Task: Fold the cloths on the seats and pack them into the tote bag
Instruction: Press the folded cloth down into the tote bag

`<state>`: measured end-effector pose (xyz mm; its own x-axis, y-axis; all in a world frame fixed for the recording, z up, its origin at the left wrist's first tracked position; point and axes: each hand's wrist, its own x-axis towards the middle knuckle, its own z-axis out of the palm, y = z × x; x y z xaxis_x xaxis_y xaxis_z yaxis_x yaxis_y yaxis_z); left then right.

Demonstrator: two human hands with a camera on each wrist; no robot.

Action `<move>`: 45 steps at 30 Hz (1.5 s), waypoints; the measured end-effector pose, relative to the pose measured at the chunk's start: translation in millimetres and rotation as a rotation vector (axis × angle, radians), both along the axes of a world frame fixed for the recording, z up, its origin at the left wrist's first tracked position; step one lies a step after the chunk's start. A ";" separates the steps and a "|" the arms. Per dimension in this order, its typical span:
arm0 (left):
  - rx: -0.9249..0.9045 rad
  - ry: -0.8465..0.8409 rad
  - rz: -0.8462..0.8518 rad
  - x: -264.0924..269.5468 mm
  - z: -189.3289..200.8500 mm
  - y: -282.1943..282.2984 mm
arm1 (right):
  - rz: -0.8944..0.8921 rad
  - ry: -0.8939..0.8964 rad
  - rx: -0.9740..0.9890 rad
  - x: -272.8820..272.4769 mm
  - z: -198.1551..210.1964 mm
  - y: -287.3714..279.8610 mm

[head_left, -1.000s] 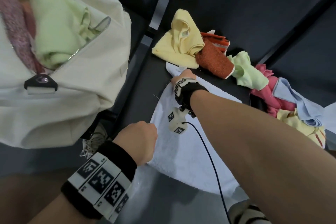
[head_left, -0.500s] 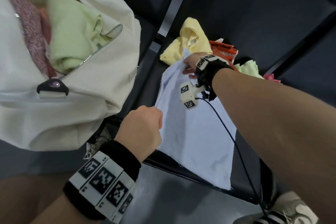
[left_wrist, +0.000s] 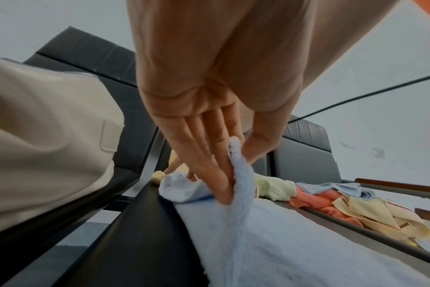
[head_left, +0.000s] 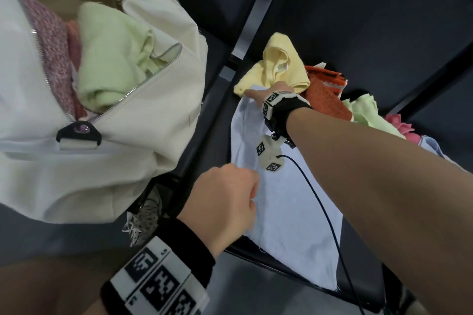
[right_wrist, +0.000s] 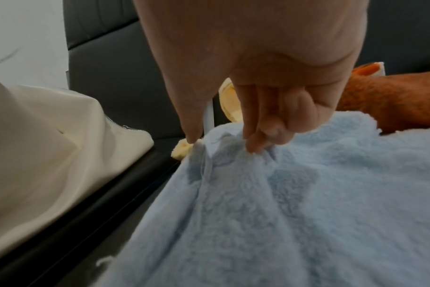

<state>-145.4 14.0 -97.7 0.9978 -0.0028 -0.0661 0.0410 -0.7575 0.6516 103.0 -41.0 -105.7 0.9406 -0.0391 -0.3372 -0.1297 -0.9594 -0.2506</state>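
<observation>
Cloth in pale blue (head_left: 289,212) lay spread on the dark seat (head_left: 215,100), its long axis running from 5 o'clock near us up to 11 o'clock. Our left hand (head_left: 225,202) pinched the near left edge between thumb and straight fingers, while our right hand (head_left: 261,93) grasped the far corner with curled fingertips (right_wrist: 254,144), at 12 o'clock from the left grip. The free bulk of the cloth lay toward 4 o'clock of both grips, so we judged the fold would carry the held edge across that way. Neither hand was clearly nearer the free side.

At 10 o'clock stood the cream tote bag (head_left: 143,120), zip open, with a light green cloth (head_left: 110,64) and a pink cloth (head_left: 51,43) inside. Unfolded cloths waited at 1 o'clock: yellow cloth (head_left: 279,66), orange cloth (head_left: 325,100) and others beyond.
</observation>
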 end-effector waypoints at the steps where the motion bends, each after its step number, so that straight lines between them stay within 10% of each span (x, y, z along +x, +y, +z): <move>1: 0.010 -0.015 -0.006 -0.5 1.2 -2.8 | 0.021 0.035 -0.004 0.0 -2.0 2.0; 20: -0.009 -0.130 -0.176 -0.6 25.1 -52.3 | -0.277 0.177 0.642 -6.8 37.6 -88.3; 45: 0.123 0.069 -0.577 1.2 -9.3 -172.5 | -0.687 0.249 0.712 -57.2 21.7 -289.5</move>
